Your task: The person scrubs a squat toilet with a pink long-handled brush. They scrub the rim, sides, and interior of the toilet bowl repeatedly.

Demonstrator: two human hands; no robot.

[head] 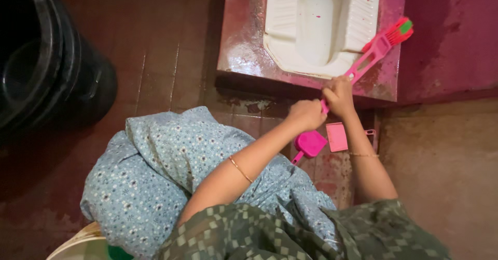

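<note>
— Gripping the pink brush (374, 52) by the near end of its handle, that is how I have it: my right hand (339, 95) is curled in a fist around the grip, and my left hand (307, 114) is bunched up just beside it, touching or nearly touching the same end.

— Is the left hand closed on the handle too?

— I cannot tell. Its fingers are folded in, but the right hand hides the handle's tip, so whether the left one clamps it or only rests against it does not show.

— Which way does the brush lie from your hands?

— Away from me and off to my right. Its long axis runs on a slant from my fists up to the bristle head (399, 30), which is red with a green patch and points to the far right corner of the squat pan (358, 21).

— And where does the head sit?

— Over the pan's right rim, where the white ribbed footrest meets the wet pink plinth (238, 42). Whether the bristles touch I cannot say.

— Which hand is nearer the head?

— The right one; the left is lower, closer to my body.

— Anything else close by?

— A pink scoop (309, 145) and a flat pink scraper (337, 136) lie on the floor just below my hands, and a black bin (62, 68) stands well apart at my left.
</note>
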